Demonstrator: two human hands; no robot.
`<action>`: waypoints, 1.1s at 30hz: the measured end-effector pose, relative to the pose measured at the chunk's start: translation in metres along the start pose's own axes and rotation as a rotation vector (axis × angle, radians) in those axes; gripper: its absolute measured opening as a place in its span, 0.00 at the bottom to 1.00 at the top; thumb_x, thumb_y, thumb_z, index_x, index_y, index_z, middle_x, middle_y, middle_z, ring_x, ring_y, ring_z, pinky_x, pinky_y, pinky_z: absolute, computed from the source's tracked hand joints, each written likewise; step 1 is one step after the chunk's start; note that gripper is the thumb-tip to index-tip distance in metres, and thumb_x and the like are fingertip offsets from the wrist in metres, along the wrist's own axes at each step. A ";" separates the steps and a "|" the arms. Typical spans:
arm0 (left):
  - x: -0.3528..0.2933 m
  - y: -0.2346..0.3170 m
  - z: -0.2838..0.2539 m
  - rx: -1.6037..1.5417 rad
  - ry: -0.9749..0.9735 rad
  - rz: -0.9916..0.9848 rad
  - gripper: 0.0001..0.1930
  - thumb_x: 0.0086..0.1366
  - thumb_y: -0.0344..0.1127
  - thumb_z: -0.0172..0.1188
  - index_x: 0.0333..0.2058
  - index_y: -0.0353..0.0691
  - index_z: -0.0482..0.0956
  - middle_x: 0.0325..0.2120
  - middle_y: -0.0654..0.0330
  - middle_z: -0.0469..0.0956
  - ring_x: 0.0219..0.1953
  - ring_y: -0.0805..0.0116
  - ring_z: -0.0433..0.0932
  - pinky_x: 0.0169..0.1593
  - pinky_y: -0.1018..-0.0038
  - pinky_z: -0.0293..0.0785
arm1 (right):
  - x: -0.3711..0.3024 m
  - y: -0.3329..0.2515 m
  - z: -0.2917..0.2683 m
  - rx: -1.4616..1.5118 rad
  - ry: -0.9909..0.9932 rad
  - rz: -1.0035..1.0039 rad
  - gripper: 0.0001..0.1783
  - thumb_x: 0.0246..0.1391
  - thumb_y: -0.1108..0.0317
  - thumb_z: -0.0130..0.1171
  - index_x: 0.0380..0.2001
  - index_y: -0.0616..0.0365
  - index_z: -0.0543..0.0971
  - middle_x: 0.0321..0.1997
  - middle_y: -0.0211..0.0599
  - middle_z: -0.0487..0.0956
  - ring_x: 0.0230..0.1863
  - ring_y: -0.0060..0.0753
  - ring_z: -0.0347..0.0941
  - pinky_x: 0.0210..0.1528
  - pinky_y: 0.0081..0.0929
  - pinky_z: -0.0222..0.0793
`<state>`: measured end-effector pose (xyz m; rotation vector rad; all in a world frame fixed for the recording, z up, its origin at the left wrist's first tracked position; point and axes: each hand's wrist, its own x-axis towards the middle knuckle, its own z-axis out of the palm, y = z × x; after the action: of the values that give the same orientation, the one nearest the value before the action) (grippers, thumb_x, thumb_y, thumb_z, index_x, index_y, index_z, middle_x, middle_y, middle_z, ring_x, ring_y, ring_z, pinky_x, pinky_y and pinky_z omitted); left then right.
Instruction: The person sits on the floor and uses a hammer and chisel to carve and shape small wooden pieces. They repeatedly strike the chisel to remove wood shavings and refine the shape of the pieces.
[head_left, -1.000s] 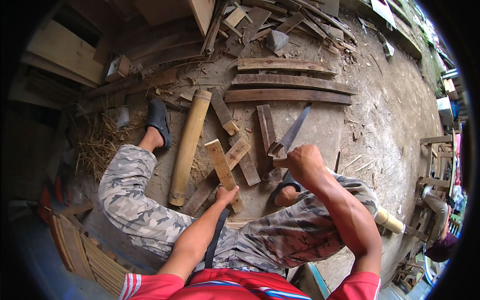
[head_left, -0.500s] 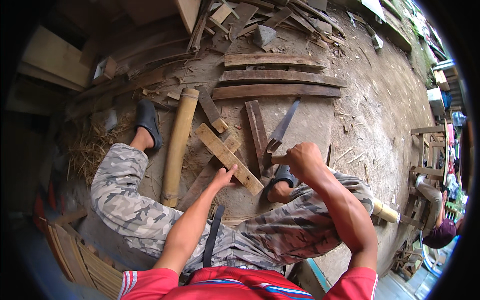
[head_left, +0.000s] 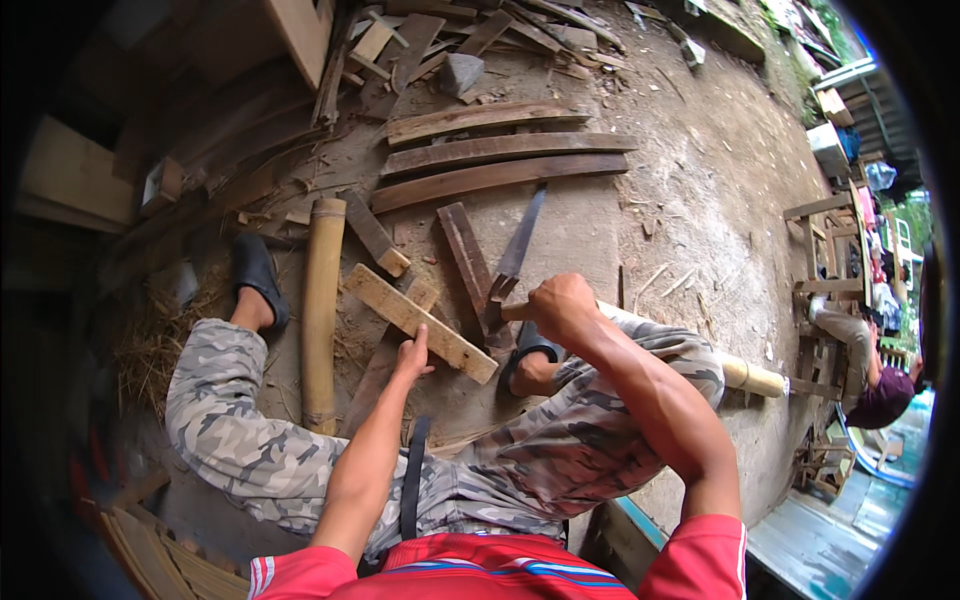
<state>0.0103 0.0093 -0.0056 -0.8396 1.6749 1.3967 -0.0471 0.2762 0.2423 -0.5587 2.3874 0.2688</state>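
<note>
My left hand (head_left: 412, 355) grips the lower edge of a short pale wooden plank (head_left: 385, 300), its thumb lying on the upper face. The plank lies slantwise across another short wood piece (head_left: 422, 293). To its right, my right hand (head_left: 562, 303) is closed round the wooden handle of a hammer (head_left: 516, 312). The metal head is at the handle's left end, apart from the plank; its claw points away from me. Just beyond the head lies a handsaw blade (head_left: 523, 232), its handle end hidden. A dark wood strip (head_left: 464, 252) rests left of the blade.
A thick bamboo pole (head_left: 322, 300) lies left of the planks. Farther off are several long boards (head_left: 505, 158), a grey stone (head_left: 462, 74) and heaped scrap wood (head_left: 480, 35). Another bamboo pole (head_left: 750, 376) shows beyond my right knee. A person (head_left: 880, 395) is at the far right.
The whole view has shifted, so the boards, saw and poles appear farther left. My left hand still grips the plank and my right still holds the hammer.
</note>
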 end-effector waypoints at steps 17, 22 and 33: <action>-0.006 0.021 -0.009 0.018 0.133 -0.075 0.40 0.62 0.66 0.54 0.52 0.27 0.72 0.40 0.43 0.80 0.39 0.52 0.82 0.39 0.61 0.80 | -0.014 -0.002 0.014 0.033 -0.097 0.058 0.21 0.55 0.61 0.58 0.47 0.12 0.77 0.27 0.30 0.79 0.32 0.36 0.80 0.28 0.32 0.73; -0.009 0.036 -0.021 0.055 0.258 0.011 0.31 0.62 0.57 0.59 0.45 0.28 0.75 0.34 0.50 0.80 0.32 0.61 0.82 0.28 0.71 0.81 | -0.001 0.002 0.030 0.118 -0.059 0.069 0.22 0.46 0.56 0.67 0.45 0.44 0.77 0.27 0.38 0.81 0.33 0.43 0.80 0.32 0.40 0.74; -0.003 0.047 -0.036 -0.326 0.290 0.091 0.38 0.58 0.44 0.68 0.60 0.32 0.60 0.57 0.45 0.65 0.52 0.54 0.75 0.42 0.66 0.85 | 0.039 0.000 0.019 0.168 0.172 -0.238 0.17 0.52 0.54 0.62 0.40 0.53 0.75 0.29 0.41 0.81 0.34 0.49 0.79 0.36 0.43 0.74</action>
<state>-0.0348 -0.0174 0.0218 -1.2107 1.7402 1.7057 -0.0634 0.2694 0.2029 -0.8044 2.4476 -0.0873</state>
